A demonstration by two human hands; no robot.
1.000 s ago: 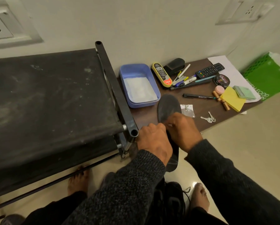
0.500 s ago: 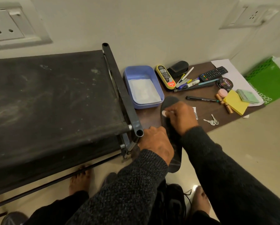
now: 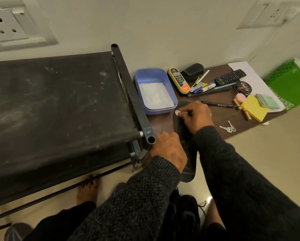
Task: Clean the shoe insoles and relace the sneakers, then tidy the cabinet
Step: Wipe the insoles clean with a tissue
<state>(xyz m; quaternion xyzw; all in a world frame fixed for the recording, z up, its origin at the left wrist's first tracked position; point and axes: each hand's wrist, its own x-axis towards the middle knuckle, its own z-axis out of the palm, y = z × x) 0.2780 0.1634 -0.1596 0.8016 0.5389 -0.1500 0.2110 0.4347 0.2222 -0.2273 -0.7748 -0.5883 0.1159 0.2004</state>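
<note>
Far left, a wall socket [image 3: 8, 26] sits above a dusty black shoe rack [image 3: 58, 105] w/ a dark metal end rail [image 3: 131, 94]. Under the rack's front bar a bare foot [image 3: 86, 192] rests on the pale floor.

Next along, the left hand [image 3: 168, 150] sits just beside the rail's open tube end, fingers curled down over the lower part of the insole [image 3: 184, 134], holding it steady; the fingertips are hidden under the hand, so exact grip is hard to tell. The insole is dark, runs lengthways away from the person, toe end lying on the brown low table [image 3: 220, 117], heel end sticking out past the table edge over the floor. A black sneaker [image 3: 184, 216] sits on the floor betw. the legs.

A blue tub [image 3: 155, 89] w/ white stuff inside stands just left of the insole's toe end.

The right hand [image 3: 195, 117] is over the toe half of the insole, fingers bunched, pinching a small white wad [image 3: 177, 112] that pokes out at the fingertips and touches the insole's left edge.

Further right on the table: shoe polish applicator [image 3: 178, 80], pens [image 3: 206, 87], black marker [image 3: 218, 104], remote [image 3: 230, 77], polish tin [image 3: 243, 86], keys [image 3: 228, 127], yellow sticky notes [image 3: 254, 110]. Green bag [image 3: 290, 82] far right.
</note>
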